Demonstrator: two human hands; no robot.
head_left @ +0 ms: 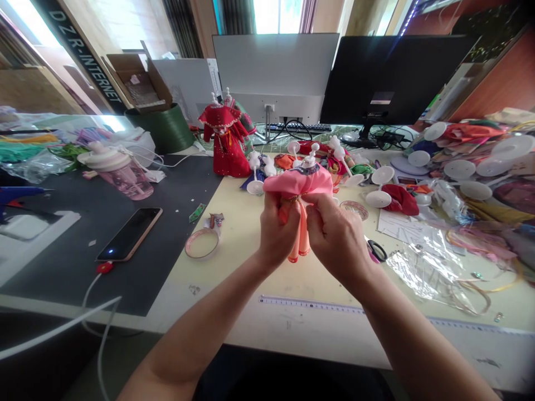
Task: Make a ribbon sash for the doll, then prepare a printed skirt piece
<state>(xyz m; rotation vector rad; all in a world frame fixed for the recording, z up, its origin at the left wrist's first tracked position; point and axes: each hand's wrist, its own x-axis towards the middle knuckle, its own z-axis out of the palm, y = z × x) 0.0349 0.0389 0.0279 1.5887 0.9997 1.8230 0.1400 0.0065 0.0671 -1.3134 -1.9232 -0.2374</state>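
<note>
A small doll dress on a white mannequin form, with a pink top and an orange skirt, is held upright above the pale work mat. My left hand is closed on the left side of its waist, thumb on the orange cloth. On the right side my right hand pinches the dress at the waist, its fingers curled. A thin gold trim shows between the hands at the waist. What lies between the fingertips of my right hand is too small to make out.
Behind stand a red doll dress and two monitors. To the right lie scissors, clear plastic bags and doll stands. Tape roll, phone and pink bottle are left. A ruler lies along the front.
</note>
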